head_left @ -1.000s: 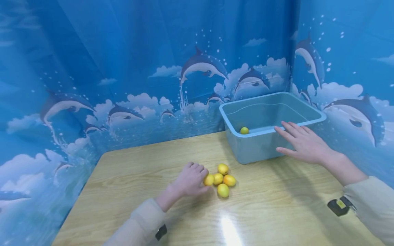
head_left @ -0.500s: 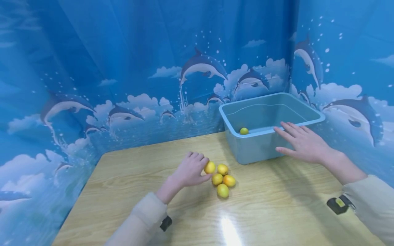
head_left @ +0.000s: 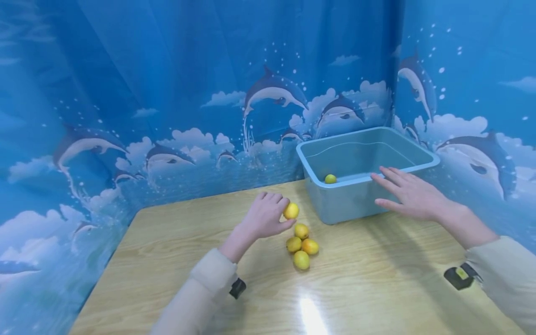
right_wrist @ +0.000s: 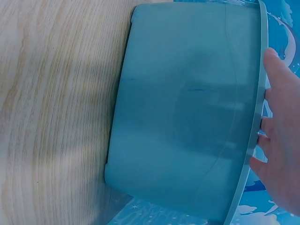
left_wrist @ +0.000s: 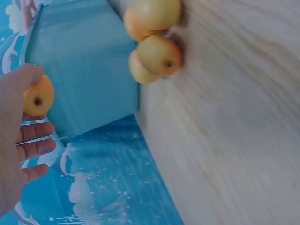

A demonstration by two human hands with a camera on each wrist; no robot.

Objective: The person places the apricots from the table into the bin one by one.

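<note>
My left hand (head_left: 268,216) pinches a round yellow-orange fruit (head_left: 291,211) between thumb and index finger, above the table and left of the blue bin. In the left wrist view the held fruit (left_wrist: 39,97) shows a dark stem spot, and the other fingers extend loosely. Several similar fruits (head_left: 301,260) lie clustered on the table, just below that hand. My right hand (head_left: 412,193) is open with fingers spread at the near rim of the bin (head_left: 347,204). One yellow-green fruit (head_left: 330,179) lies inside the bin, by its left wall.
The wooden table (head_left: 176,260) ends at a blue curtain (head_left: 188,93) printed with dolphins along the back and sides. The bin stands at the back right, close to the curtain. A bright reflection shows on the table's near part.
My left hand lifted one fruit away from the cluster and carried it up and slightly right, toward the bin. My right hand has stayed by the bin's rim.
</note>
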